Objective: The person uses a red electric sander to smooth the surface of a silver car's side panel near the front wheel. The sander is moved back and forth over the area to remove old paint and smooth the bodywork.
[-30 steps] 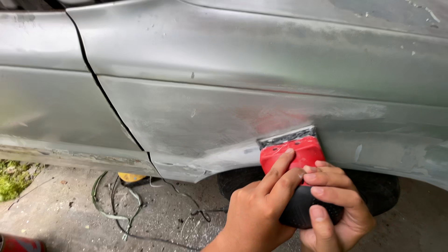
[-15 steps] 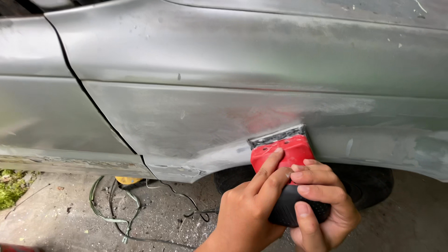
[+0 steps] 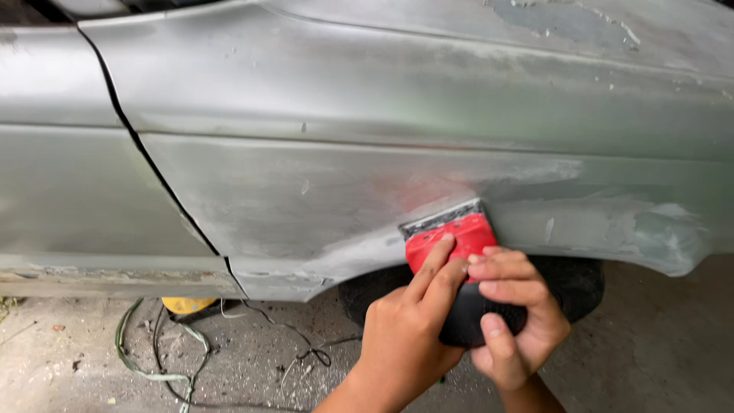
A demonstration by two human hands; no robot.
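We note both hands, left hand (image 3: 401, 336) and right hand (image 3: 516, 317), grasping a red sanding block (image 3: 451, 237) (black handle) pressed against the dull, filler-patched silver car panel (image 3: 321, 191).

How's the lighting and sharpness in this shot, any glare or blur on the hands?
Head view: soft, even daylight; mild sheen on the grey car panel, no harsh glare. Both hands and the red-and-black tool are sharp; the wheel arch sits in shadow.
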